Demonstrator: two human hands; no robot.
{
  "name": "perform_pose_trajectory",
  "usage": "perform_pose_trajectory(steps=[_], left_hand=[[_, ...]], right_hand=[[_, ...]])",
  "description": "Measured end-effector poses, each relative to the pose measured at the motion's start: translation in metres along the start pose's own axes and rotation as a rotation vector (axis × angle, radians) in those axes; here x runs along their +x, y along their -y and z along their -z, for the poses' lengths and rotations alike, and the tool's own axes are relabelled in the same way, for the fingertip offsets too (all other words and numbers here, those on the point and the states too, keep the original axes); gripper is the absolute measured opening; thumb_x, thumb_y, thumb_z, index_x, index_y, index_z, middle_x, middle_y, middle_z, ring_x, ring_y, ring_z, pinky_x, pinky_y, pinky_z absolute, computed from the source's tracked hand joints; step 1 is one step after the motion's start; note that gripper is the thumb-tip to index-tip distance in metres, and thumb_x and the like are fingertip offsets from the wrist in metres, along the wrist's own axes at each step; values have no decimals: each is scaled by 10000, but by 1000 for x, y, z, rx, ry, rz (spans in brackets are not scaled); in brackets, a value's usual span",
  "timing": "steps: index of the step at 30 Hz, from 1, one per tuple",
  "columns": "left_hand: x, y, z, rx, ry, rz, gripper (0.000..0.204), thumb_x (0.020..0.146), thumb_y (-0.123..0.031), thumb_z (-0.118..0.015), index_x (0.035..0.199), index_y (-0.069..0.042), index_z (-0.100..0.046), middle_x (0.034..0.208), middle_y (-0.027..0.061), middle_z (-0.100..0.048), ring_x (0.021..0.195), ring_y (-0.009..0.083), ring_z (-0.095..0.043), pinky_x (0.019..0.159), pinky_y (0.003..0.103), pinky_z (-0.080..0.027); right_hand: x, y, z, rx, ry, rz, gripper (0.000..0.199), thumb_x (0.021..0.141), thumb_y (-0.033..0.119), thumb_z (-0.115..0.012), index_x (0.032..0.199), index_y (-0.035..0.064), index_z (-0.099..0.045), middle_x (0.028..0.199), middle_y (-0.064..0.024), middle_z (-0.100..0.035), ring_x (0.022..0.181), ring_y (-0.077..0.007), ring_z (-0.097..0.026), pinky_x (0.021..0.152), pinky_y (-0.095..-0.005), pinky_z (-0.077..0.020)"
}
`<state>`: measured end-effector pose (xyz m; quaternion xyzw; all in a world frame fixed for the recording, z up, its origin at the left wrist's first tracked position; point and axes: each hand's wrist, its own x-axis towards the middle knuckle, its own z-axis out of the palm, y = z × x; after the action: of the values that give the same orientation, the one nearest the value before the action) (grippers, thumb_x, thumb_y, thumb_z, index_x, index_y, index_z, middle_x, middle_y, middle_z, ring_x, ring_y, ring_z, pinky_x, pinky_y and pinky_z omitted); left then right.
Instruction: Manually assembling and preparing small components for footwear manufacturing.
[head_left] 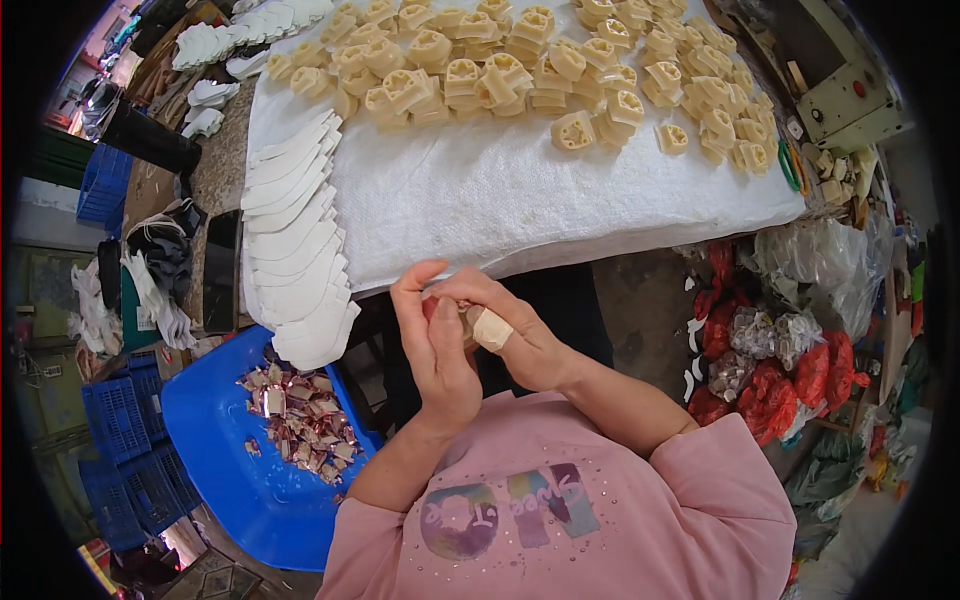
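My left hand [442,365] and my right hand [532,350] are pressed together in front of my chest, just off the table's near edge. Both are closed around a small object, mostly hidden by the fingers; only a bit of reddish and brownish surface shows, so its kind cannot be made out. A cream-coloured wrap, seemingly tape, covers my right thumb. Beyond my hands, many cream-coloured hollow moulded pieces [462,82] lie heaped across the far part of the white woven sheet [440,200]. A row of overlapping white curved flat pieces [295,235] runs down its left side.
A blue plastic tub [225,480] at lower left holds shiny reddish-and-cream pieces [300,415]. Blue crates [125,415] stand farther left. Red and clear plastic bags [770,390] crowd the right side, below a grey-green machine [850,105].
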<state>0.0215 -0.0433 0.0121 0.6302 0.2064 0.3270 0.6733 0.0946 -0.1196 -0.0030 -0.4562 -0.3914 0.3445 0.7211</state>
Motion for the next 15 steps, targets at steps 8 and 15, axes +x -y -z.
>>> perform_pose_trajectory(steps=[8, 15], left_hand=[[4, 0, 12, -432, 206, 206, 591, 937, -468, -339, 1380, -99, -208, 944, 38, -509, 778, 103, -482, 613, 229, -380], [14, 2, 21, -77, 326, 64, 892, 857, -681, -297, 1417, -36, -40, 950, 105, -555, 735, 159, -530, 619, 264, -420]], right_hand=[[0, 7, 6, 73, -28, -151, 373, 937, 259, -406, 1246, 55, -454, 1033, -74, -487, 930, -160, -516, 739, -254, -448], [18, 33, 23, -726, -116, 91, 364, 849, 284, -605, 1093, 20, -548, 919, -123, -530, 718, -248, -582, 627, -339, -472]])
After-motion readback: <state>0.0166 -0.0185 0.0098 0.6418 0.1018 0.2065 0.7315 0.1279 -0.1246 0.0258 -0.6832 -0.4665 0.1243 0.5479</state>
